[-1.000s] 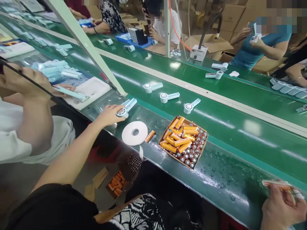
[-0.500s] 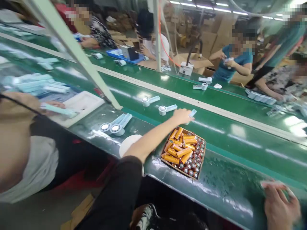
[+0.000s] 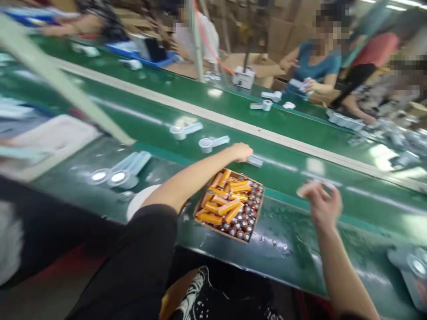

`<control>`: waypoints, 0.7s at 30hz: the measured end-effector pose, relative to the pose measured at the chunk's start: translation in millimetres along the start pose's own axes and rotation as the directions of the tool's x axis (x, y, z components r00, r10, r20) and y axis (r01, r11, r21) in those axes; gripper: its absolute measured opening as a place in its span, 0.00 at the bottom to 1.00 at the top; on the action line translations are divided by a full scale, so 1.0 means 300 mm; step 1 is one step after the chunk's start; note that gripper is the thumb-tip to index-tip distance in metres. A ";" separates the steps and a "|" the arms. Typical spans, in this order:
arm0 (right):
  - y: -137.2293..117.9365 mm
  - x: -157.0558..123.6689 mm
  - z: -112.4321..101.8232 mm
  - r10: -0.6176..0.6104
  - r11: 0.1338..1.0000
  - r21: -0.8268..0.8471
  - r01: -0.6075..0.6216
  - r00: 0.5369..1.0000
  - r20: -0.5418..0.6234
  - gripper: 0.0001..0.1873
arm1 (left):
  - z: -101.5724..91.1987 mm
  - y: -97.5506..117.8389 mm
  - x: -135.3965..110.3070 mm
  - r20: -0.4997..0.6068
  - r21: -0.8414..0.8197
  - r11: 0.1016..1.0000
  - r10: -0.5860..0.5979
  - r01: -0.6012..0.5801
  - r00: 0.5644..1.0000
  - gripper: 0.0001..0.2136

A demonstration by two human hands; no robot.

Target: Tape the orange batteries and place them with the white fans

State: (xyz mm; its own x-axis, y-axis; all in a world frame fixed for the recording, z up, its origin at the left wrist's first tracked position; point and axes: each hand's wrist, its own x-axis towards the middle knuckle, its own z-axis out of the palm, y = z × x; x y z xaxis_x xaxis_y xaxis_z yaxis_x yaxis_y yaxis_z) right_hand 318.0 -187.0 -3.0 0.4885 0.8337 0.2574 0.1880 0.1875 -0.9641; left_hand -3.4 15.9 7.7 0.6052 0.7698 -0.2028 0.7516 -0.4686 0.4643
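My left hand [image 3: 240,152] reaches across the green conveyor belt [image 3: 300,146] and closes on a small white handheld fan [image 3: 254,160] lying there, its handle sticking out to the right. Just in front of that hand sits a cardboard box of orange batteries [image 3: 230,204]. My right hand [image 3: 322,204] hovers above the belt's near edge, blurred by motion, fingers pinched on a pale strip-like thing I cannot make out. Two more white fans [image 3: 210,143] lie on the belt to the left.
Two fans [image 3: 116,174] lie on the near ledge at left beside a white tape roll [image 3: 138,203]. A slanted frame post [image 3: 63,89] crosses the left. Several people work along the far side among cardboard boxes. More fan parts [image 3: 413,266] sit at the lower right.
My left hand left the fans on the ledge and reached right to a fan on the belt. My right hand rose from the lower right corner toward the belt. The view swung right.
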 end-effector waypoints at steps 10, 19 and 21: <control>0.139 0.283 0.441 -0.045 0.844 -0.391 0.367 0.775 0.630 0.14 | 0.040 0.058 0.122 0.019 0.228 0.970 0.081 -0.084 0.996 0.14; 0.093 0.316 0.401 0.193 0.410 -0.540 0.735 0.509 0.839 0.17 | 0.091 0.126 0.129 -0.034 0.199 0.979 0.049 -0.041 0.998 0.16; 0.083 0.322 0.430 0.229 0.358 -0.507 0.785 0.452 0.862 0.20 | 0.093 0.146 0.139 -0.036 0.180 0.983 0.031 -0.024 0.999 0.15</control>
State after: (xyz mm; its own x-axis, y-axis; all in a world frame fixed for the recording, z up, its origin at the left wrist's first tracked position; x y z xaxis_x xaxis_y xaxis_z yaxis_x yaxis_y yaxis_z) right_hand 260.0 -34.7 -10.6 -0.4704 0.8677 -0.1607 0.8822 0.4579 -0.1097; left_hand 62.2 15.4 -4.4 0.6183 0.7701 -0.1569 0.7718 -0.5573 0.3062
